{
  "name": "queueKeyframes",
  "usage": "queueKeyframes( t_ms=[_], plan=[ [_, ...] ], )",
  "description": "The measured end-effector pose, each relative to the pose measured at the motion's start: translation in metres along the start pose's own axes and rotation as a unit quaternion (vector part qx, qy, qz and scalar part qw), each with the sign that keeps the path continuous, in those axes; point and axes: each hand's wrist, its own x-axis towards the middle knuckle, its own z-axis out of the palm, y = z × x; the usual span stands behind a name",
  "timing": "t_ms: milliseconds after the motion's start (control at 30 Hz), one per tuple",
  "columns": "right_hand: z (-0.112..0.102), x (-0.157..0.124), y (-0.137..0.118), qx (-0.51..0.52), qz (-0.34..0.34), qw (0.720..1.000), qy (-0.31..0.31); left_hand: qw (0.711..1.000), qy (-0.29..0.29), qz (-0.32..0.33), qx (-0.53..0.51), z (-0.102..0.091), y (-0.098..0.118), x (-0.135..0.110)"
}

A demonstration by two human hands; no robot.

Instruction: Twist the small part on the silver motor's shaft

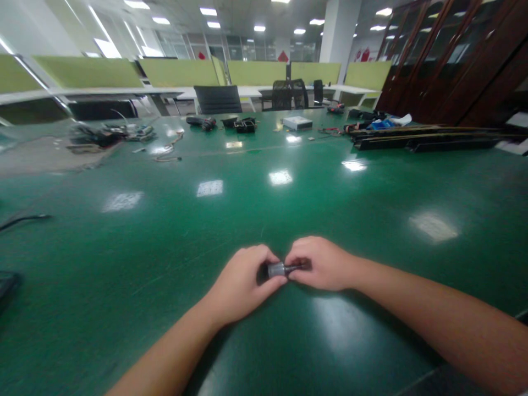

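We look down on two bare hands at the lower middle of the frame, with a small part point(276, 269) between them. Its long axis runs across the frame, left to right and almost level. The left hand point(245, 280) curls around the thicker grey end, thumb on the near side and fingers on the far side. The right hand point(322, 264) pinches the thin dark end, which runs back into its curled fingers. Neither hand is nearer: both touch the part, and their tips almost meet over it. We cannot tell whether the part rests on the bench point(231, 220) or is held just above it.

Around the hands we see glossy green bench, broken by reflected ceiling lights. The widest stretch lies beyond them, up to a row of things along the far side: tangled wires point(107, 135) at upper left, a pale box point(297, 122) at upper middle, long dark strips point(437, 137) at upper right. A black cord point(25, 220) and a dark object point(6, 286) sit at the left edge, well apart from the hands. The near edge of the bench shows at lower right, under the right forearm.
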Motion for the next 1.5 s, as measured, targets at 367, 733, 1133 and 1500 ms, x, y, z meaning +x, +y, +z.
queueKeyframes(
  t_ms=[367,733,1133,1500],
  plan=[
    [-0.0031,-0.0021,0.0,-0.006,-0.015,1.0,-0.007,1.0,0.0,0.005,-0.001,-0.0006,-0.0007,-0.0008],
    [-0.0065,-0.0031,-0.0009,-0.008,-0.013,1.0,-0.014,1.0,-0.01,-0.004,0.004,-0.0031,0.0012,-0.001],
    [-0.0044,-0.003,0.0022,-0.023,-0.007,1.0,-0.011,1.0,-0.006,-0.007,0.007,-0.0012,0.0024,0.0018],
    [-0.0101,-0.005,0.0017,-0.029,-0.012,0.999,-0.022,1.0,-0.005,-0.004,0.006,-0.0011,0.0016,0.0019]
  ],
)
